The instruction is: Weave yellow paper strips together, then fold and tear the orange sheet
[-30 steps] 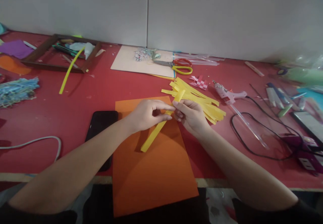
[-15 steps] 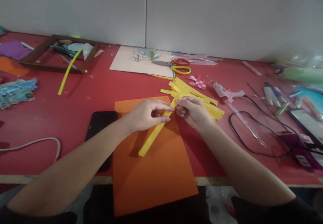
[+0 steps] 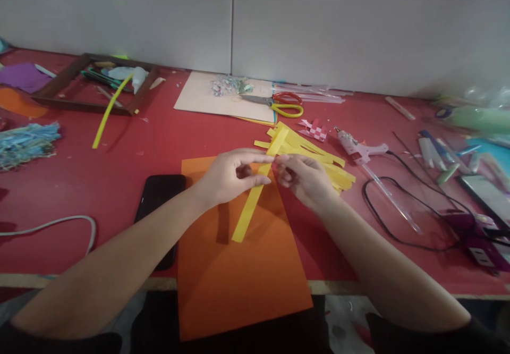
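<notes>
My left hand (image 3: 229, 176) and my right hand (image 3: 305, 177) meet over the top edge of an orange paper sheet (image 3: 239, 269). Both pinch one long yellow paper strip (image 3: 251, 205), which runs from the sheet up between my fingertips and sticks out above them. Just behind my right hand lies a loose pile of yellow strips (image 3: 314, 154) on the red table (image 3: 79, 178). The strip's middle is partly covered by my left fingers.
A black phone (image 3: 159, 197) lies left of the sheet. Scissors (image 3: 285, 105) rest on a beige card (image 3: 215, 99) at the back. A glue gun (image 3: 358, 149) with a black cord (image 3: 398, 216) lies right. A wooden frame (image 3: 59, 85), blue shreds (image 3: 26, 141) and a white cable (image 3: 59, 224) sit left.
The strip has turned more upright, and its upper end now pokes out straight above my fingers. My hands have shifted only slightly.
</notes>
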Demonstrator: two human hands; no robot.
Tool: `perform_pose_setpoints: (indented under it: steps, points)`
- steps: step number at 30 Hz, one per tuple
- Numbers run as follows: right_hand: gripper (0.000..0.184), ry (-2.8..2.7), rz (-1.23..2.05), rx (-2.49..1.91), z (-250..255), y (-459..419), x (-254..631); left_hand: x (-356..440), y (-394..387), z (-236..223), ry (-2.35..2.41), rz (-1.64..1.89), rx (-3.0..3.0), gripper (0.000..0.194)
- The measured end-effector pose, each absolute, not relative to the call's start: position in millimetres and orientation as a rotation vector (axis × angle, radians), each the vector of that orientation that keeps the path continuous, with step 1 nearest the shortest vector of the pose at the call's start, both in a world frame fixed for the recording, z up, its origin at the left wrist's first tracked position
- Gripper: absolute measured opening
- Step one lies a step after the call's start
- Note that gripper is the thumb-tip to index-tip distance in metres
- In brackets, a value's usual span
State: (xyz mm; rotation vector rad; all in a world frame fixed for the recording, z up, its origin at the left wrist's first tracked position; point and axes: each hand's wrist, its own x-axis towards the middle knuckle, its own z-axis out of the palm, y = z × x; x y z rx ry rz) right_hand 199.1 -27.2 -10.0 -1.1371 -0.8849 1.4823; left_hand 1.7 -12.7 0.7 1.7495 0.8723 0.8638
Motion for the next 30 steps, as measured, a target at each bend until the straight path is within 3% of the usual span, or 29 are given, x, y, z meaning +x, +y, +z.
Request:
perform_pose_setpoints:
  steps: [7,18,30]
  points:
    - [0.025,-1.115,1.567,-1.152,-14,-39,189,2,-11,-4,0.818,0.86,1.773,0.051]
    - [0.014,-0.858,1.575,-1.197,-10,-31,192,4,-16,6,0.802,0.591,1.646,0.075]
    - [0.017,-0.71,1.454,-1.144,-13,-23,196,-4,-20,3,0.711,0.443,1.658,0.105]
